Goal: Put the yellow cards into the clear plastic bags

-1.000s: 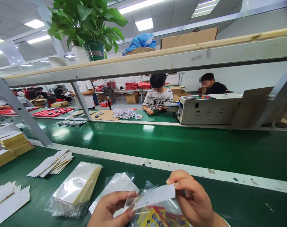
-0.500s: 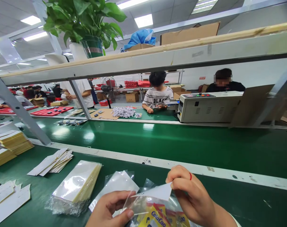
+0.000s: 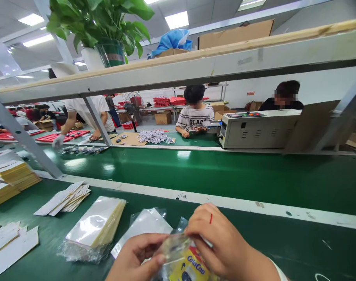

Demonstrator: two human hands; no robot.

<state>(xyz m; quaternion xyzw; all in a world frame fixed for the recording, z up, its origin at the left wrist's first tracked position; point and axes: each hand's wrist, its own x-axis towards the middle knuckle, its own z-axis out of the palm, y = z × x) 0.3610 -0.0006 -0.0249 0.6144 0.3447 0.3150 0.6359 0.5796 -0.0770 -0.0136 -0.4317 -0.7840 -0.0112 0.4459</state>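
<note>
Seen from above a green workbench [image 3: 283,249]: clear plastic bag [image 3: 178,249] with a yellow ColaCao card inside, at the near edge of the workbench, pinched between 2 hands; left hand [image 3: 136,259] with thumb and fingers closed on the bag's left edge; right hand [image 3: 219,246] curled tight over its top right, fingers closed on the film; bag probably very light, thin, floppy and slippery, best gripped at the open mouth edges; left of the bag, a wrapped stack of yellow cards [image 3: 95,228]; farther left, loose white cards [image 3: 65,199]; beyond, a conveyor belt [image 3: 224,175].
</note>
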